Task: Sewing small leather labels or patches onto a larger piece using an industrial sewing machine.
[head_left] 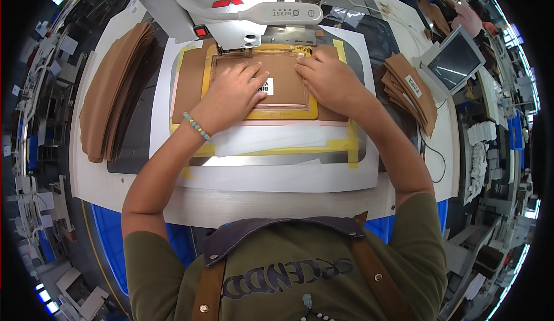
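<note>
A yellow-rimmed rectangular template frame [288,115] lies on brown fabric [190,84] under the sewing machine head [216,9]. Inside the frame shows a brown panel [283,94] bearing a small white label [266,86]. My left hand [229,94] rests over the frame's left part, fingers spread toward the label and nothing gripped. At the frame's upper right corner, my right hand [330,83] presses down with bent fingertips, its fingers slightly apart. White sheets with yellow tape [329,146] lie beneath the fabric.
A tall stack of brown fabric pieces [112,93] stands at the left. On the right are more brown pieces [411,90] with a white tag, and a tilted screen [456,61]. A cable [441,168] hangs near the table's right edge. Blue bins [109,234] sit below.
</note>
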`<state>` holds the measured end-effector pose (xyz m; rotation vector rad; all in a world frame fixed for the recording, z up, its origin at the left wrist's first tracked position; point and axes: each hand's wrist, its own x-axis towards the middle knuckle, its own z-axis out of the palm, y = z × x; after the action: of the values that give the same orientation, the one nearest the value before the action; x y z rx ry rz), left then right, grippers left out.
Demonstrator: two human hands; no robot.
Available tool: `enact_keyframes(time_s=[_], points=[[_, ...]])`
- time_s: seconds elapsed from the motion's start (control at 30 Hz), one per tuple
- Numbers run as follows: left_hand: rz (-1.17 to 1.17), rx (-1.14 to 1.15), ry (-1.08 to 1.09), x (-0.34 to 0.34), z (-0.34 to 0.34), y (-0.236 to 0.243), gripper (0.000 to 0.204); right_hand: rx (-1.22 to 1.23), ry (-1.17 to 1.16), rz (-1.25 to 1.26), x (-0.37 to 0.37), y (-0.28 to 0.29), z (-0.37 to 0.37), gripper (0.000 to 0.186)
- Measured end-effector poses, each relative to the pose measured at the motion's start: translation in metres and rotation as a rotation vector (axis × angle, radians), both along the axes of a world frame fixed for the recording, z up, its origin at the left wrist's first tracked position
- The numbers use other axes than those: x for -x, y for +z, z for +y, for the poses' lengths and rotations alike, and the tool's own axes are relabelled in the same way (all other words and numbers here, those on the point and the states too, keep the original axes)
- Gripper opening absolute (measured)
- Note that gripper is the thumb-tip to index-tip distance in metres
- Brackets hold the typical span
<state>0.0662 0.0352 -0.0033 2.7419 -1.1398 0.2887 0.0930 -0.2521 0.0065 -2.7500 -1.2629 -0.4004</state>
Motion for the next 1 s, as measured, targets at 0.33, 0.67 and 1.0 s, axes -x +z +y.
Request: enact_keyframes(time_s=[0.33,0.67,1.0], points=[[0.069,0.086,-0.011,0.0,0.006,-0.001,0.043,-0.014,0.01,0.024,-0.006,-0.003,0.032,0.035],[0.094,0.168,-0.018,-0.007,0.025,-0.006,0.041,-0.112,0.074,0.093,-0.004,0.005,0.051,0.032],[0.046,0.217,-0.002,-0.011,0.038,-0.01,0.039,-0.23,0.007,0.157,0.021,0.028,0.0,0.027]])
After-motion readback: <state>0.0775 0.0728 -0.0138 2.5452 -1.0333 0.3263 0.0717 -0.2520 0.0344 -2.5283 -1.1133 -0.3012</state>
